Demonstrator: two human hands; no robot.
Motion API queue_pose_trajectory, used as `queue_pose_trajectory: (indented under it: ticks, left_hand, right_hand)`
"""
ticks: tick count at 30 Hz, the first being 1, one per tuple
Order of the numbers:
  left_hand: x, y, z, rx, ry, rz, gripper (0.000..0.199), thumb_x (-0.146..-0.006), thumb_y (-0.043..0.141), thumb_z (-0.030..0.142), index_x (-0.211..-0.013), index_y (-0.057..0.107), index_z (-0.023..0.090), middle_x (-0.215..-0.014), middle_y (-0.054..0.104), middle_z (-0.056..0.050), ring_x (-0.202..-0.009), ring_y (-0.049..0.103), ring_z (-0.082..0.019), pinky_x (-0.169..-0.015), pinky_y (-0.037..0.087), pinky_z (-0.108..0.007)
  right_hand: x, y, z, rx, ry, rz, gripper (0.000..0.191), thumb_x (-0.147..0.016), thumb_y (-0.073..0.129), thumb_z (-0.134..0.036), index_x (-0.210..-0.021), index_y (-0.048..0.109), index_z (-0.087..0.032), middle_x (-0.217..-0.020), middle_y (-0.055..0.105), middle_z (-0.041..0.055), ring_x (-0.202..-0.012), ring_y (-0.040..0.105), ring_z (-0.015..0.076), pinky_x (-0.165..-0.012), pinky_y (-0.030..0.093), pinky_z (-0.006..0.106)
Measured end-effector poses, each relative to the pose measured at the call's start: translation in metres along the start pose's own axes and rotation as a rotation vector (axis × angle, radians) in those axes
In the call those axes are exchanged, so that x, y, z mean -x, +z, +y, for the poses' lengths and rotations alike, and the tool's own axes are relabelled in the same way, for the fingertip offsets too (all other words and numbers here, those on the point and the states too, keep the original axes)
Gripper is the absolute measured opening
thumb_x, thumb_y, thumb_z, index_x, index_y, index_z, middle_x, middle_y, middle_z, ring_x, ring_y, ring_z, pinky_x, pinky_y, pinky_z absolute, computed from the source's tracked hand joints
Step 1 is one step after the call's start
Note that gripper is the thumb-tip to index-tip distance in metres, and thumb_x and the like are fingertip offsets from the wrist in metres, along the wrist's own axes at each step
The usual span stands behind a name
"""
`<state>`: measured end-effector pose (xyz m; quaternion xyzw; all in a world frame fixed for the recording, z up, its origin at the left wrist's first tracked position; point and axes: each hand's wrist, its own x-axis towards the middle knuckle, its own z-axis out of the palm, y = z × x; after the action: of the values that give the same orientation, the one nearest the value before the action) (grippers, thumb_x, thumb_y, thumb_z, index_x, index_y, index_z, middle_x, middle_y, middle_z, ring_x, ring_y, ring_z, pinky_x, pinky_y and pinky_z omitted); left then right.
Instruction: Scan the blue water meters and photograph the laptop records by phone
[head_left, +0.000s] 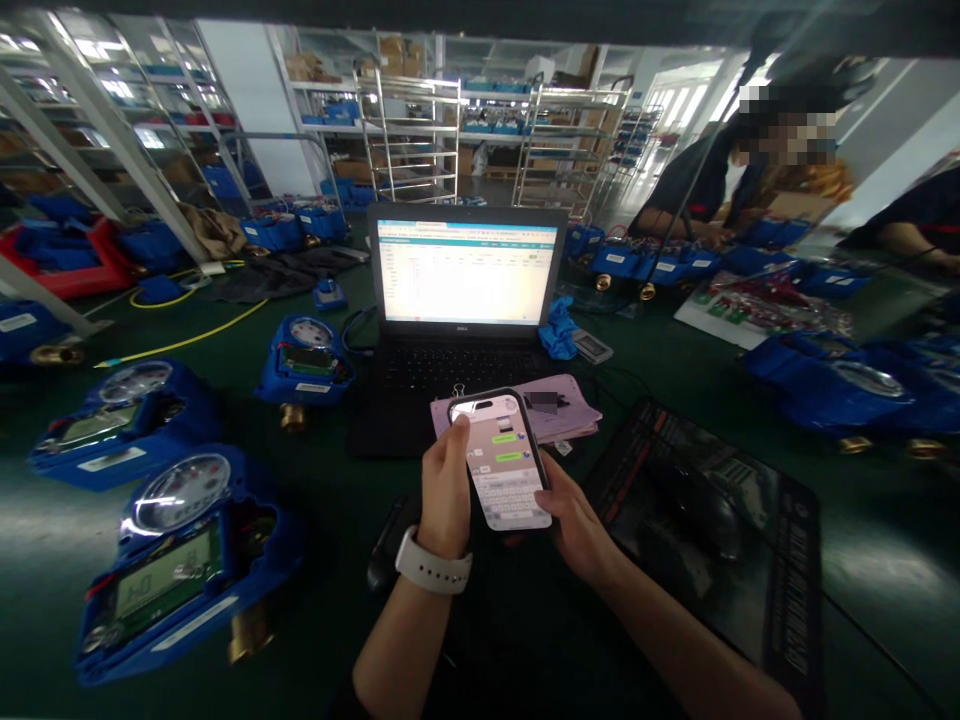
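Note:
A smartphone (506,460) is held upright between my two hands, its lit screen showing a chat with green bubbles and an on-screen keyboard. My left hand (445,485) is closed round the phone's left edge, the thumb near the top corner. On that wrist is a pale watch band (433,565). My right hand (574,515) grips the lower right edge, its thumb over the keyboard. Behind the phone lie pink papers (559,400) with a binder clip, partly hidden. An open laptop (465,275) with a bright screen stands just beyond.
Blue water meters (184,560) with brass fittings stand on the left of the green table (315,640). A black mouse (694,505) rests on a dark mouse pad (780,540) at right. More blue meters (847,385) sit farther right. A co-worker (697,180) is at the back right.

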<state>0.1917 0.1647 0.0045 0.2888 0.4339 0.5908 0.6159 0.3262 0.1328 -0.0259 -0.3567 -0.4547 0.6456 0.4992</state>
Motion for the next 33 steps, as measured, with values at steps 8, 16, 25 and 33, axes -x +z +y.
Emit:
queue_pose_trajectory:
  ticks: [8,16,25,33]
  left_hand:
    - [0.0,0.001,0.001,0.021,-0.013,-0.097,0.093,-0.071,0.053,0.086,-0.112,0.062,0.003,-0.116,0.065,-0.02,-0.114,0.059,-0.034,-0.1,0.045,-0.04]
    - [0.003,0.003,0.003,-0.043,-0.098,-0.15,0.094,-0.068,0.054,0.083,-0.116,0.061,0.003,-0.109,0.067,-0.019,-0.112,0.059,-0.037,-0.097,0.044,-0.044]
    - [0.001,0.002,-0.001,0.02,-0.068,-0.182,0.075,-0.072,0.057,0.069,-0.111,0.062,0.005,-0.111,0.067,-0.018,-0.117,0.057,-0.035,-0.107,0.039,-0.044]
    - [0.001,0.0,-0.002,0.015,-0.075,-0.183,0.063,-0.072,0.051,0.065,-0.1,0.062,0.009,-0.098,0.068,-0.016,-0.103,0.061,-0.033,-0.094,0.045,-0.044]
  right_hand:
    - [0.0,0.005,-0.006,-0.137,0.032,0.014,0.054,-0.076,0.064,-0.043,-0.126,0.054,-0.024,-0.108,0.068,0.0073,-0.078,0.067,0.0232,-0.048,0.06,0.031]
    - [0.0,0.009,-0.013,-0.236,0.091,0.019,0.059,-0.075,0.062,-0.043,-0.131,0.049,-0.028,-0.11,0.068,0.0064,-0.086,0.068,0.0263,-0.055,0.063,0.039]
    - [0.0,0.007,-0.01,-0.276,0.113,-0.001,0.056,-0.07,0.063,-0.03,-0.125,0.051,-0.027,-0.112,0.068,0.005,-0.088,0.068,0.0265,-0.059,0.064,0.043]
    - [0.001,0.007,-0.01,-0.302,0.112,-0.044,0.056,-0.071,0.059,-0.023,-0.126,0.047,-0.029,-0.122,0.064,0.0046,-0.096,0.067,0.0265,-0.069,0.064,0.048]
